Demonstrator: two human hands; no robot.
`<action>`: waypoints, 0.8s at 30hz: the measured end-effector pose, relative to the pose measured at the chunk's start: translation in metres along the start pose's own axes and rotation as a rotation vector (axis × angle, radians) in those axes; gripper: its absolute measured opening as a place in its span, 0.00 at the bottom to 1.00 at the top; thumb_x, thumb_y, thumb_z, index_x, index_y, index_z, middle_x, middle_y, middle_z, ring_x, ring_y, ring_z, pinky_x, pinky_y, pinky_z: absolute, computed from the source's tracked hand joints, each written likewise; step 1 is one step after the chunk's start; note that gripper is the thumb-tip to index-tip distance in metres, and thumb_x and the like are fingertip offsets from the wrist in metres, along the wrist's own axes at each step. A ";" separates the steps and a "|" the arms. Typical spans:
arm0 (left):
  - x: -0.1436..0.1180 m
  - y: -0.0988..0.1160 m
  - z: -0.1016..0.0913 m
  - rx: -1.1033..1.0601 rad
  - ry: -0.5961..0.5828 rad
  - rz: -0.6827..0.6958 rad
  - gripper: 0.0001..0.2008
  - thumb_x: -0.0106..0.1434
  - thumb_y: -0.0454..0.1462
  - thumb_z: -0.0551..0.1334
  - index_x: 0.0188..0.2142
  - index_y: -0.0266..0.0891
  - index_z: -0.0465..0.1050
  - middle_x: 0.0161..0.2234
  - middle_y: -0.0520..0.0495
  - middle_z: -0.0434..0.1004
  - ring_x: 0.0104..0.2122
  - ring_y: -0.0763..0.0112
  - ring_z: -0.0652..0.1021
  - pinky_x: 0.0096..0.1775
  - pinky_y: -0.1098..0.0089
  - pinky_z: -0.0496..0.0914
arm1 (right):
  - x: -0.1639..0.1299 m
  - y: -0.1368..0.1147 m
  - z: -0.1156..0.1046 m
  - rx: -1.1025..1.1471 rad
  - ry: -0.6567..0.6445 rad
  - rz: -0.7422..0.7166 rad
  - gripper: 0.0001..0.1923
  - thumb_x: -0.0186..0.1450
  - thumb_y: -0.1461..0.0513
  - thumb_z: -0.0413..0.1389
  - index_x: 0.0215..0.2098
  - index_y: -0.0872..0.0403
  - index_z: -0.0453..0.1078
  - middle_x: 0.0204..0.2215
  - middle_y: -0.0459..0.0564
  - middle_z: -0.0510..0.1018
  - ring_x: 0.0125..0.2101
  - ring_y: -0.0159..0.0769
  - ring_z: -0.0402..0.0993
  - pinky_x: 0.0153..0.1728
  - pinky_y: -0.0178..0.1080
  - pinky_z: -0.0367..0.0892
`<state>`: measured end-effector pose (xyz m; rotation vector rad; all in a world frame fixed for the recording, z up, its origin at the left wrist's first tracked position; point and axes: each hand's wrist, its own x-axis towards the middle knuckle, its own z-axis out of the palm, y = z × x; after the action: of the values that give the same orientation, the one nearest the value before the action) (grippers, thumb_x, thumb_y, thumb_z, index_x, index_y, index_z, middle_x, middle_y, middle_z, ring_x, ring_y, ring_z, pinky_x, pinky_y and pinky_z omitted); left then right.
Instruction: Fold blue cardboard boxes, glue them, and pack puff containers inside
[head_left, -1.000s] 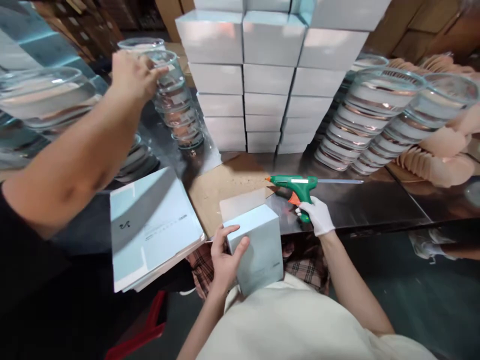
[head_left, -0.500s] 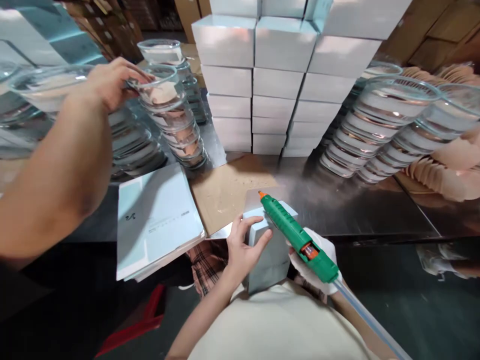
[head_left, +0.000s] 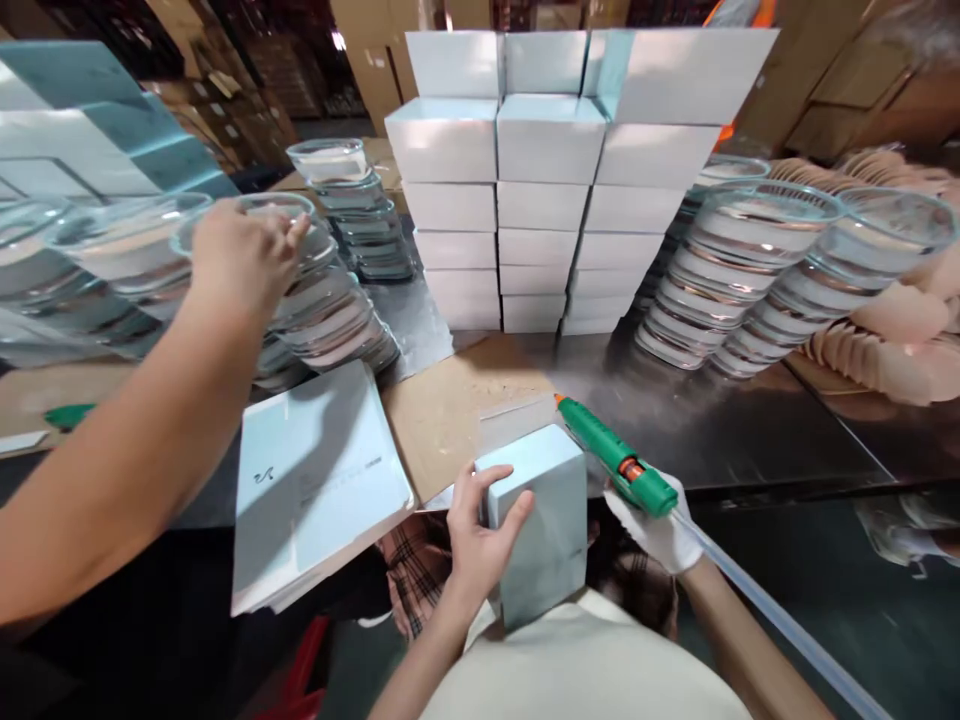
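Observation:
My left hand [head_left: 480, 530] grips the near left edge of a pale blue box [head_left: 544, 530], thumb on the side and fingers over the top. The box stands upright against my front, at the table's edge. My right hand [head_left: 656, 530], in a white glove, is wrapped round a green hot glue gun [head_left: 604, 440] with an orange nozzle. A long clear glue stick [head_left: 780, 620] runs out of its back. The nozzle points up and left, just beyond the box and apart from it. A flat translucent piece [head_left: 517, 420] lies behind the box.
Another person's arm [head_left: 172, 400] reaches in from the left to stacked glass bowls [head_left: 330, 320]. Flattened pale blue sheets [head_left: 315, 480] lie beside cardboard [head_left: 457, 400]. White boxes [head_left: 547, 210] are piled at the back. More glass bowls [head_left: 705, 280] and round tan pieces [head_left: 892, 340] stand right.
My right hand has drawn the glue gun right, away from above the box, whose top now shows. My left hand still holds the box. The other person's hand has shifted across the bowl stacks.

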<state>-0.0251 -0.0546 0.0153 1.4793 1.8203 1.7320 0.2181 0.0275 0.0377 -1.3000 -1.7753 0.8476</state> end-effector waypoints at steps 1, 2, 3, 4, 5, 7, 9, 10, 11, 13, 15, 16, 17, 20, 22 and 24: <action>0.000 -0.002 -0.001 -0.004 0.013 -0.017 0.15 0.65 0.49 0.72 0.45 0.45 0.81 0.44 0.45 0.83 0.50 0.57 0.81 0.54 0.58 0.74 | 0.004 0.005 -0.002 0.042 0.002 0.077 0.12 0.57 0.53 0.66 0.27 0.50 0.72 0.24 0.49 0.79 0.25 0.41 0.74 0.28 0.41 0.71; -0.001 -0.003 -0.003 -0.006 0.025 -0.033 0.15 0.65 0.50 0.72 0.45 0.45 0.82 0.45 0.45 0.83 0.50 0.57 0.81 0.53 0.59 0.74 | 0.009 0.010 -0.001 0.104 -0.006 0.179 0.13 0.56 0.52 0.66 0.26 0.50 0.71 0.22 0.49 0.78 0.23 0.40 0.73 0.26 0.41 0.70; -0.002 -0.005 -0.003 -0.007 0.036 -0.045 0.15 0.65 0.50 0.72 0.45 0.45 0.82 0.45 0.45 0.83 0.50 0.57 0.81 0.52 0.60 0.74 | 0.014 0.013 0.001 0.188 -0.026 0.299 0.14 0.55 0.51 0.66 0.26 0.51 0.72 0.21 0.48 0.77 0.22 0.39 0.72 0.24 0.40 0.68; -0.003 -0.006 -0.004 -0.005 0.047 -0.053 0.16 0.64 0.51 0.72 0.45 0.45 0.82 0.44 0.45 0.83 0.50 0.57 0.81 0.51 0.60 0.74 | 0.020 0.014 0.005 0.271 -0.051 0.414 0.15 0.56 0.49 0.65 0.26 0.51 0.72 0.19 0.47 0.76 0.21 0.38 0.71 0.22 0.38 0.67; -0.004 -0.008 -0.004 -0.002 0.061 -0.058 0.16 0.64 0.51 0.72 0.44 0.45 0.82 0.44 0.45 0.83 0.50 0.56 0.81 0.51 0.60 0.74 | 0.026 0.015 0.012 0.345 -0.075 0.508 0.16 0.57 0.48 0.64 0.27 0.51 0.73 0.18 0.46 0.75 0.19 0.36 0.69 0.21 0.37 0.66; -0.009 -0.013 -0.005 0.001 0.096 -0.059 0.18 0.62 0.53 0.72 0.43 0.46 0.82 0.44 0.45 0.84 0.51 0.53 0.81 0.51 0.59 0.74 | 0.037 0.015 0.027 0.443 -0.105 0.608 0.18 0.61 0.46 0.58 0.31 0.52 0.74 0.19 0.46 0.76 0.18 0.35 0.69 0.19 0.36 0.65; -0.014 -0.018 -0.006 -0.007 0.122 -0.053 0.19 0.60 0.54 0.73 0.43 0.46 0.82 0.45 0.45 0.84 0.54 0.51 0.80 0.52 0.58 0.74 | 0.048 0.015 0.039 0.468 -0.122 0.623 0.20 0.64 0.47 0.52 0.33 0.54 0.75 0.21 0.50 0.79 0.18 0.35 0.71 0.20 0.36 0.68; -0.016 -0.021 -0.008 -0.016 0.122 -0.052 0.19 0.59 0.54 0.74 0.43 0.47 0.82 0.45 0.45 0.83 0.54 0.50 0.80 0.52 0.58 0.75 | 0.053 0.016 0.041 0.473 -0.132 0.633 0.21 0.66 0.47 0.51 0.33 0.55 0.75 0.23 0.53 0.81 0.18 0.36 0.72 0.21 0.37 0.70; -0.018 -0.024 -0.010 -0.026 0.121 -0.047 0.18 0.58 0.52 0.75 0.43 0.47 0.82 0.45 0.45 0.83 0.54 0.49 0.80 0.53 0.57 0.75 | 0.057 0.018 0.041 0.472 -0.144 0.643 0.22 0.67 0.47 0.50 0.32 0.56 0.75 0.23 0.55 0.81 0.19 0.37 0.73 0.21 0.38 0.71; -0.019 -0.030 -0.015 -0.050 0.129 -0.040 0.17 0.58 0.50 0.76 0.44 0.48 0.82 0.44 0.46 0.83 0.54 0.49 0.80 0.55 0.55 0.76 | 0.062 0.020 0.030 0.450 -0.150 0.644 0.23 0.69 0.47 0.52 0.30 0.57 0.76 0.22 0.57 0.81 0.19 0.40 0.75 0.22 0.40 0.73; -0.018 -0.034 -0.019 -0.074 0.133 -0.036 0.17 0.58 0.48 0.76 0.44 0.48 0.82 0.43 0.47 0.83 0.54 0.49 0.80 0.56 0.54 0.76 | 0.062 0.020 0.012 0.411 -0.126 0.605 0.21 0.68 0.48 0.59 0.27 0.56 0.75 0.19 0.54 0.78 0.22 0.41 0.77 0.26 0.40 0.74; -0.016 -0.035 -0.019 -0.085 0.123 -0.037 0.17 0.57 0.48 0.76 0.44 0.48 0.82 0.43 0.47 0.83 0.54 0.49 0.80 0.56 0.54 0.77 | 0.062 0.018 0.003 0.391 -0.111 0.574 0.20 0.66 0.49 0.63 0.24 0.55 0.74 0.18 0.52 0.77 0.24 0.41 0.79 0.28 0.39 0.74; -0.015 -0.035 -0.018 -0.093 0.107 -0.038 0.17 0.57 0.48 0.76 0.43 0.48 0.82 0.43 0.47 0.83 0.54 0.50 0.80 0.56 0.54 0.77 | 0.060 0.014 -0.005 0.372 -0.101 0.541 0.20 0.64 0.50 0.66 0.23 0.55 0.73 0.18 0.51 0.77 0.27 0.41 0.80 0.31 0.38 0.74; -0.011 -0.030 -0.009 -0.119 0.031 -0.029 0.15 0.58 0.49 0.75 0.41 0.47 0.81 0.41 0.47 0.82 0.51 0.52 0.81 0.56 0.55 0.76 | 0.059 -0.005 -0.010 0.368 -0.150 0.457 0.16 0.60 0.50 0.70 0.30 0.55 0.79 0.27 0.50 0.82 0.35 0.41 0.81 0.38 0.37 0.74; -0.012 -0.024 -0.001 -0.150 0.004 0.001 0.15 0.60 0.51 0.74 0.40 0.46 0.80 0.41 0.47 0.82 0.50 0.54 0.81 0.56 0.56 0.76 | 0.060 -0.018 0.001 0.447 -0.288 0.395 0.22 0.58 0.48 0.71 0.41 0.55 0.82 0.35 0.50 0.85 0.40 0.41 0.82 0.42 0.38 0.75; -0.013 -0.020 0.006 -0.191 -0.026 0.033 0.17 0.61 0.53 0.73 0.40 0.45 0.80 0.44 0.45 0.82 0.52 0.55 0.81 0.57 0.56 0.74 | 0.062 -0.025 0.016 0.568 -0.432 0.355 0.28 0.53 0.47 0.73 0.44 0.56 0.82 0.39 0.51 0.86 0.41 0.41 0.82 0.46 0.40 0.75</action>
<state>-0.0245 -0.0566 -0.0095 1.4551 1.5765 1.8348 0.1809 0.0792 0.0633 -1.1062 -1.4455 1.7931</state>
